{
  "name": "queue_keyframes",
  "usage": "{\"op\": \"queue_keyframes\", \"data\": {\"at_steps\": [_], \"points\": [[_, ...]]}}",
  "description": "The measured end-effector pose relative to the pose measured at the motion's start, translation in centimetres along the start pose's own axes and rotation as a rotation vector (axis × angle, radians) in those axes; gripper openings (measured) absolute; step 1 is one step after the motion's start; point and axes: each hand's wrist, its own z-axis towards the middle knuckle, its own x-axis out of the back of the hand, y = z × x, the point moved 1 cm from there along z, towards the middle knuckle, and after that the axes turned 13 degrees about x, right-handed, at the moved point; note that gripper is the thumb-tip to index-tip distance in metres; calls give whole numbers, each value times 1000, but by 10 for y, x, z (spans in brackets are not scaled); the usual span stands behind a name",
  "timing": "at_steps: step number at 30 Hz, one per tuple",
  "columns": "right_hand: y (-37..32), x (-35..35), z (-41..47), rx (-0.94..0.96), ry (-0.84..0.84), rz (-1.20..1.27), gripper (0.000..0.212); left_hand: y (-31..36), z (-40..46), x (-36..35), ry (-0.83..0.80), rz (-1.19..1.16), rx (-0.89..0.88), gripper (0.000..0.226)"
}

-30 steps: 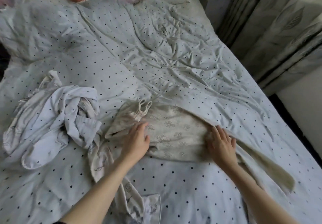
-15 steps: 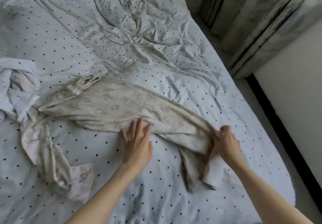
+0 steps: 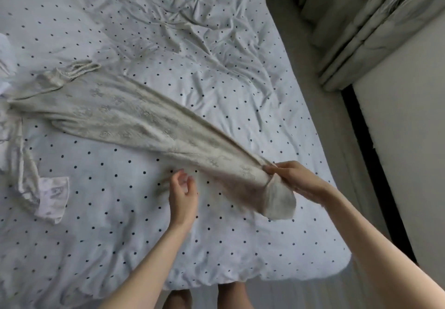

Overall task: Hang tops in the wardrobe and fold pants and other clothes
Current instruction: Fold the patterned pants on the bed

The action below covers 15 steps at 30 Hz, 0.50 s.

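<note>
A long cream patterned garment with thin straps lies stretched diagonally across the polka-dot duvet. My right hand grips its bunched lower end near the bed's right edge, lifted a little off the bed, and the hem hangs below my fingers. My left hand hovers just over the duvet beside the garment, fingers loosely curled and holding nothing; it looks motion-blurred.
Another pale garment trails down the left side of the bed, and crumpled white clothes poke in at the left edge. Curtains hang at the upper right, with a dark baseboard along the floor strip beside the bed.
My right hand has pulled the garment's lower end out to the right, stretching it straight. My left hand has lifted off the cloth and moved back towards me.
</note>
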Motion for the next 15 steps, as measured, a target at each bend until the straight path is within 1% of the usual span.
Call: {"op": "queue_keyframes", "data": {"at_steps": [1,2,6,7,8,10,11,12,13,15], "points": [[-4,14,-4,-35,-17,-17,28,2,-3,-3,-8,-68,51,32],[-8,29,-6,-50,13,-69,26,5,-5,-5,-15,-111,90,32],[-12,90,7,-14,386,-516,39,12,-10,-21,-26,-105,137,35],[-8,95,11,-29,437,-587,43,12,-10,-24,-17,-106,147,35],[-3,95,13,-39,455,-623,44,12,-10,-28,-9,-116,163,36],[12,84,15,-8,454,-583,44,10,-9,-33,18,-94,167,35],[19,72,14,29,450,-534,46,10,-10,-33,43,-40,126,35],[25,60,14,64,445,-493,51,10,-12,-32,73,37,41,34],[30,47,14,94,443,-468,58,10,-14,-31,99,137,-96,35],[37,26,16,145,427,-464,75,12,-20,-29,110,424,-472,36]]}}
